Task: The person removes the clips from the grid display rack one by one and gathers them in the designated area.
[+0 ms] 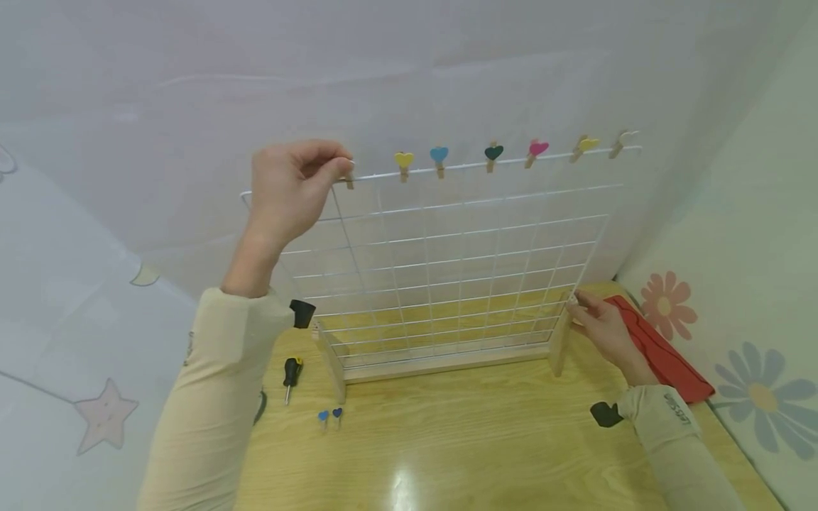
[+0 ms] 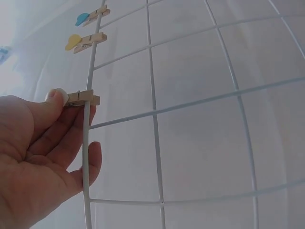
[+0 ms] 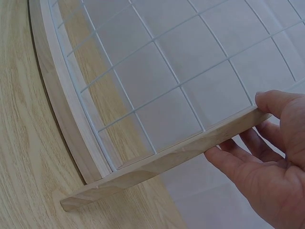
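A white wire grid (image 1: 460, 234) stands upright in a wooden base (image 1: 441, 363). At its top left, my left hand (image 1: 290, 186) pinches a small wooden clothespin (image 2: 82, 98) by its white end; the clothespin's jaws sit on the top wire. Farther right along that wire hang several heart clothespins: yellow (image 1: 404, 162), light blue (image 1: 439, 156), dark green (image 1: 493, 153), pink (image 1: 537, 150), another yellow, and a white one (image 1: 625, 142) at the end. Down at the right, my right hand (image 1: 603, 330) grips the top of the wooden side post (image 3: 190, 151), thumb on one side and fingers on the other.
Two blue heart clothespins (image 1: 329, 417) lie on the wooden table (image 1: 460, 440), in front of the left post. A screwdriver (image 1: 292, 376) with a black and yellow handle is left of them. Red cloth (image 1: 664, 355) lies at the table's right edge, beside a flowered wall covering (image 1: 735, 234).
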`<state>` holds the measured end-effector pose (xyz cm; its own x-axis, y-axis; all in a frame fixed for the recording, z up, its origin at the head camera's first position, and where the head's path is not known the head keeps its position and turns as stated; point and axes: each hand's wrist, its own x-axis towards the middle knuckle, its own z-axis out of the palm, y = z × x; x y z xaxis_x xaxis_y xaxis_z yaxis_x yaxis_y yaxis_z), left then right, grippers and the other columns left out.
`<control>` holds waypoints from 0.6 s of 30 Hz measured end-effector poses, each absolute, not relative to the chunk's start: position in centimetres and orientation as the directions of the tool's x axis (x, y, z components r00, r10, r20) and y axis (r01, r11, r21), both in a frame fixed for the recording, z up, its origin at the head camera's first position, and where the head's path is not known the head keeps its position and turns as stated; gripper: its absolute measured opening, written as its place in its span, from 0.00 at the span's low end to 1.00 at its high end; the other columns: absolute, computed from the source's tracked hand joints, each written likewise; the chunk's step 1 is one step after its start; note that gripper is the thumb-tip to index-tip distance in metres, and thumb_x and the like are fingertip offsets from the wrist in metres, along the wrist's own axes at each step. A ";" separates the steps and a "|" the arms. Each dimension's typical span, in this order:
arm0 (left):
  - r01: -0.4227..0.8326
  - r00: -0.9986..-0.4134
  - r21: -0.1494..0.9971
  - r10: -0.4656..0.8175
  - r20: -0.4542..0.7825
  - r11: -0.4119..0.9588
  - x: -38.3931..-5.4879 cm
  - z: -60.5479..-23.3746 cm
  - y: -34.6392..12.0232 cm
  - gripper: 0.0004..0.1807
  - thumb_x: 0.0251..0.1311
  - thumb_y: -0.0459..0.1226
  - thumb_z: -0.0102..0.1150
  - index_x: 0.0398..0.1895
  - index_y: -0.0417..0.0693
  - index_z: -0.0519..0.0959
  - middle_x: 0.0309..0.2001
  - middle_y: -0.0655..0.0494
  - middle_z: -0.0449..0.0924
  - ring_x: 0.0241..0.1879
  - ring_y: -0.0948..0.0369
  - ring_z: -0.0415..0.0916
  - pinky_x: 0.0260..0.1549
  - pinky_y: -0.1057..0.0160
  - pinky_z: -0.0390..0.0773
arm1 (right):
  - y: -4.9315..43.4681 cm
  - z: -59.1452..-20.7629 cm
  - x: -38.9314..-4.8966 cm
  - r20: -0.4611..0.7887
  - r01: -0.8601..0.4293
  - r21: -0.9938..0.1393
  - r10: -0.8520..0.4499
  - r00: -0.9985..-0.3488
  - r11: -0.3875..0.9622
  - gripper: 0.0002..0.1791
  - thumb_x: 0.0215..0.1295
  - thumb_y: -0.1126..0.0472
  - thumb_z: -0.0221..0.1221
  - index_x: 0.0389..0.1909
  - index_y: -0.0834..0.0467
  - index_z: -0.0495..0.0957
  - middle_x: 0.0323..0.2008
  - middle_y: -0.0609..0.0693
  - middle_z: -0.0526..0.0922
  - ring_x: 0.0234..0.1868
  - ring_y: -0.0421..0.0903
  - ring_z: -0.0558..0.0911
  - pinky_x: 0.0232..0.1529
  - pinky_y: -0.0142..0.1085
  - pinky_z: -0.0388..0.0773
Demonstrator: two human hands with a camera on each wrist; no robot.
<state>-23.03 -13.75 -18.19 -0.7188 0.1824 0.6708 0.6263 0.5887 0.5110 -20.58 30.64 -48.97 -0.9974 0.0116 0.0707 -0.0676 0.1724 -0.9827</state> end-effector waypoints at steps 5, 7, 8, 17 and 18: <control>0.641 -0.708 0.545 0.144 0.691 0.541 -22.6 -17.5 -13.8 0.06 0.60 0.34 0.64 0.31 0.40 0.86 0.26 0.56 0.84 0.25 0.69 0.76 0.29 0.74 0.71 | 30.8 -49.1 -20.7 0.059 -0.057 -0.984 0.008 -0.998 0.169 0.33 0.74 0.61 0.50 0.70 0.74 0.48 0.63 0.72 0.56 0.44 0.22 0.73 0.46 0.28 0.78; 0.651 -0.707 0.558 0.143 0.692 0.515 -22.3 -17.2 -13.8 0.06 0.60 0.35 0.64 0.32 0.40 0.86 0.25 0.61 0.83 0.26 0.67 0.76 0.30 0.73 0.72 | 30.8 -49.1 -20.8 0.054 -0.051 -0.984 0.013 -0.998 0.171 0.33 0.74 0.61 0.49 0.70 0.73 0.48 0.63 0.71 0.56 0.44 0.22 0.73 0.46 0.27 0.77; 0.656 -0.708 0.568 0.144 0.691 0.497 -22.1 -17.0 -13.8 0.06 0.60 0.35 0.64 0.33 0.40 0.86 0.26 0.62 0.83 0.26 0.66 0.76 0.31 0.72 0.73 | 30.9 -49.2 -20.8 0.052 -0.048 -0.984 0.013 -0.999 0.173 0.33 0.74 0.61 0.49 0.70 0.73 0.48 0.63 0.71 0.56 0.44 0.21 0.73 0.46 0.27 0.77; 0.689 -0.723 0.694 0.132 0.678 0.210 -21.7 -17.1 -14.4 0.05 0.56 0.28 0.65 0.35 0.40 0.86 0.29 0.56 0.84 0.26 0.60 0.79 0.31 0.69 0.79 | 30.6 -48.9 -20.6 0.045 -0.042 -0.985 0.016 -0.999 0.165 0.35 0.73 0.58 0.51 0.70 0.74 0.49 0.60 0.64 0.62 0.45 0.22 0.74 0.45 0.25 0.77; 0.688 -0.725 0.702 0.132 0.676 0.183 -21.6 -17.1 -14.5 0.05 0.55 0.27 0.65 0.35 0.40 0.86 0.29 0.55 0.84 0.25 0.60 0.79 0.30 0.69 0.80 | 30.6 -48.9 -20.6 0.045 -0.042 -0.985 0.015 -0.999 0.166 0.35 0.73 0.58 0.51 0.70 0.74 0.49 0.58 0.61 0.64 0.45 0.22 0.74 0.45 0.25 0.77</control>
